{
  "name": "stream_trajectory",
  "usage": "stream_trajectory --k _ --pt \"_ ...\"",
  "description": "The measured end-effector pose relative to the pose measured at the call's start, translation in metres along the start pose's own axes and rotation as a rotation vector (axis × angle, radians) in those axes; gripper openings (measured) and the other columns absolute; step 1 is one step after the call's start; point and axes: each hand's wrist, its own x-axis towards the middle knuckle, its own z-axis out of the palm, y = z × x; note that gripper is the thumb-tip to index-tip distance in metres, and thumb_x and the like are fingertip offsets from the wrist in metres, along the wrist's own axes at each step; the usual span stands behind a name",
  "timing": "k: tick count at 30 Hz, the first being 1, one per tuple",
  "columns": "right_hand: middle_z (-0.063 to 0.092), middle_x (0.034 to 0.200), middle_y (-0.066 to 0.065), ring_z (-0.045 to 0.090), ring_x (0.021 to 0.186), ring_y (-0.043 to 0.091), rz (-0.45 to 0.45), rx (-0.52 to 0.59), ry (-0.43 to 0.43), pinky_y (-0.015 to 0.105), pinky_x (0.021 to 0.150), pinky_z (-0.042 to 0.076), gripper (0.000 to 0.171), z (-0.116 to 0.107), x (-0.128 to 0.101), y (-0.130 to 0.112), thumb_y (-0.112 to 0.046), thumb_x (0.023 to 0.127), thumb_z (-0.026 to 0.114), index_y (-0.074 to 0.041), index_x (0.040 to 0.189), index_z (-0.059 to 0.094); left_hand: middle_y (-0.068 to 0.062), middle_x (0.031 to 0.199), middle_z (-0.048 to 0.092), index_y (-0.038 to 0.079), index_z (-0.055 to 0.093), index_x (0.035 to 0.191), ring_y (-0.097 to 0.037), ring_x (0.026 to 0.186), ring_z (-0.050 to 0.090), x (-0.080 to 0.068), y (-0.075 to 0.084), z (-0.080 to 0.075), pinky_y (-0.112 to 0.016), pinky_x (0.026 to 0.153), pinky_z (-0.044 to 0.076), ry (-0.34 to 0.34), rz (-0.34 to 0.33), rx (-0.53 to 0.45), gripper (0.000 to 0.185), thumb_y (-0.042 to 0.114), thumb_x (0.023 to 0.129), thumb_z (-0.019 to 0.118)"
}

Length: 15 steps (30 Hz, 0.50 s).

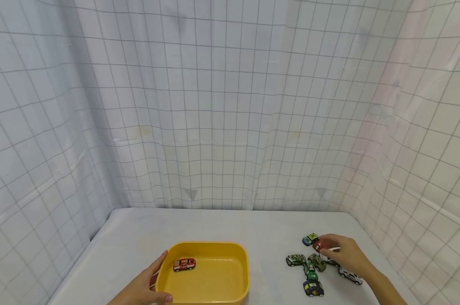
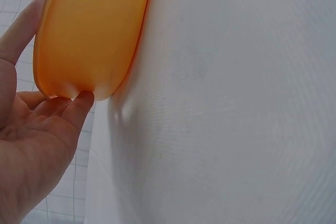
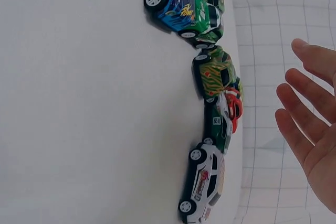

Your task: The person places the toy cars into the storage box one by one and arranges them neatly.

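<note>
One box point(image 1: 214, 277) stands on the table point(image 1: 268, 237), with one car point(image 1: 184, 264) inside toward its left wall; eight more cars point(image 1: 311, 273) lie clustered to its right. The right wrist view shows the right hand point(image 1: 346, 254) with fingers spread, pinching nothing and clear of the cars (from the head they seem to overlap a red car point(image 1: 319, 245)). The left wrist view adds the box's outside, gripped by the left hand point(image 1: 140, 288). The red car lies by the right hand's fingertips.
</note>
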Motion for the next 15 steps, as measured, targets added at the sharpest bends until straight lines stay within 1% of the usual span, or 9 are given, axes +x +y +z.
stream_trajectory --k 4,6,10,15 --pt "0.073 0.114 0.011 0.071 0.095 0.021 0.043 -0.025 0.023 0.027 0.076 0.061 0.04 -0.003 -0.011 0.01 -0.02 0.093 0.08 0.0 0.127 0.069 -0.041 0.161 -0.003 0.001 -0.013 0.162 -0.041 0.128 0.055 0.0 -0.001 0.001 -0.048 0.095 0.057 0.003 -0.013 -0.022 0.106 0.016 0.1 0.071" --pt "0.073 0.113 0.012 0.072 0.094 0.022 0.069 -0.026 0.026 0.029 0.076 0.061 0.042 -0.005 -0.017 0.015 -0.02 0.093 0.08 0.001 0.126 0.069 -0.041 0.161 -0.003 0.001 -0.013 0.162 -0.041 0.128 0.056 0.0 -0.001 0.001 -0.049 0.095 0.057 0.001 -0.018 -0.035 0.106 0.016 0.1 0.071" --pt "0.074 0.109 0.01 0.072 0.092 0.019 0.099 -0.028 0.033 0.029 0.075 0.062 0.043 -0.008 -0.03 0.028 -0.021 0.092 0.081 0.003 0.126 0.069 -0.041 0.162 -0.003 0.001 -0.013 0.162 -0.039 0.127 0.056 0.001 -0.001 0.001 -0.049 0.096 0.056 -0.013 -0.015 -0.058 0.105 0.015 0.1 0.07" --pt "0.075 0.107 0.009 0.072 0.089 0.014 0.135 -0.048 0.061 0.027 0.074 0.061 0.044 -0.011 -0.043 0.045 -0.023 0.091 0.082 0.002 0.124 0.07 -0.041 0.162 -0.003 0.001 -0.012 0.163 -0.04 0.129 0.055 0.0 0.0 0.001 -0.048 0.096 0.056 -0.006 -0.008 -0.031 0.106 0.016 0.1 0.072"
